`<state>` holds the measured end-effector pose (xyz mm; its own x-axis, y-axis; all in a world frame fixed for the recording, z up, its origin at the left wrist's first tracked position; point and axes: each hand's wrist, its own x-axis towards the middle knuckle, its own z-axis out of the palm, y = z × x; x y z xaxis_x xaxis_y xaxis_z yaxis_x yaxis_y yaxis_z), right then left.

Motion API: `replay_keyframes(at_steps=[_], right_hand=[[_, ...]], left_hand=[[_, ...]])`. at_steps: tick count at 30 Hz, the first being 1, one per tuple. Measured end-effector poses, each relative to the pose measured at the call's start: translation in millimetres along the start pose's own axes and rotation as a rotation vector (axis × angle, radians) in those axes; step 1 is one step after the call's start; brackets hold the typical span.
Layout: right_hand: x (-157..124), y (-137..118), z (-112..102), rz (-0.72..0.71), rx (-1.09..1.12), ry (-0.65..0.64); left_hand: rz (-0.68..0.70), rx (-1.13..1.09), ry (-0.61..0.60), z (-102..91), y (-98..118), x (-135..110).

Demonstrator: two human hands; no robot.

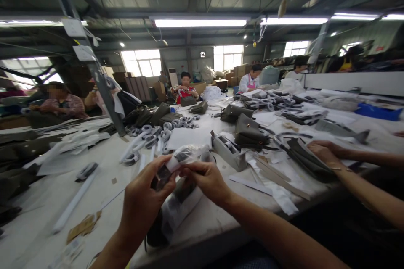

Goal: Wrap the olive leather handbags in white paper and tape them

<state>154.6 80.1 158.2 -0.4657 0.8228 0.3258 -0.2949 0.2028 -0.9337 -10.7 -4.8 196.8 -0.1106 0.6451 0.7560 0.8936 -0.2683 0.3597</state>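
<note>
Near the table's front edge, my left hand (pixel 143 191) grips a dark strap (pixel 162 173) partly wrapped in white and clear plastic film (pixel 186 153). Thumb and fingers close around it from the left. My right hand (pixel 210 180) pinches at the wrapping from the other side, its fingertips close to the left ones. What exactly lies between those fingertips is too small to make out. Under both hands sits a dark bundle (pixel 156 229), partly covered by translucent plastic. A grey tape dispenser (pixel 229 151) stands just beyond my right hand.
Dark olive handbags (pixel 249 130) and white-wrapped strap coils (pixel 167 126) crowd the table behind. White paper (pixel 189 138) lies mid-table. A metal post (pixel 107 96) rises at left. At right, a co-worker's hands (pixel 328 153) handle another bag (pixel 307 159). Other people sit farther back.
</note>
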Motion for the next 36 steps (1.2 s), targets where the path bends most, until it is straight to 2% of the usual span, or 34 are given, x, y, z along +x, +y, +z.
replay_keyframes(at_steps=[2, 3, 5, 8, 11, 15, 18, 21, 25, 31, 36], right_hand=[[6.0, 7.6, -42.1, -0.055, -0.301, 0.078], [10.2, 11.7, -67.9, -0.067, -0.475, 0.168], [19.7, 19.6, -122.8, 0.028, -0.793, 0.388], [32.2, 31.1, -192.8, 0.136, -0.901, 0.531], [39.3, 44.2, -231.1, 0.249, -0.885, 0.565], [46.0, 59.9, -247.1, 0.392, -0.741, 0.548], [48.1, 60.9, -252.0, 0.429, -0.599, 0.560], [41.3, 52.7, -255.1, 0.388, -0.474, 0.590], [16.3, 46.4, -252.7, 0.338, -0.347, 0.614], [-12.0, 72.8, -245.3, 0.397, -0.278, 0.689], [-12.8, 82.3, -237.4, 0.312, -0.301, 0.750]], left_hand=[[0.000, 0.018, 0.042, 1.5, -2.5, -2.3], [-0.007, 0.018, 0.062, 2.3, -3.5, -3.2], [-0.026, 0.013, 0.102, 4.4, -5.1, -4.4], [-0.045, 0.013, 0.141, 8.6, -6.4, -4.6], [-0.059, 0.004, 0.148, 11.9, -6.9, -3.6], [-0.072, 0.008, 0.134, 12.2, -7.4, -2.7], [-0.070, 0.007, 0.137, 10.9, -8.1, -2.4], [-0.088, 0.008, 0.133, 10.4, -8.7, -2.2], [-0.128, 0.019, 0.116, 11.1, -10.0, -3.9], [-0.184, 0.002, 0.119, 12.8, -10.6, -4.2], [-0.290, -0.048, 0.113, 12.5, -10.3, -0.6]])
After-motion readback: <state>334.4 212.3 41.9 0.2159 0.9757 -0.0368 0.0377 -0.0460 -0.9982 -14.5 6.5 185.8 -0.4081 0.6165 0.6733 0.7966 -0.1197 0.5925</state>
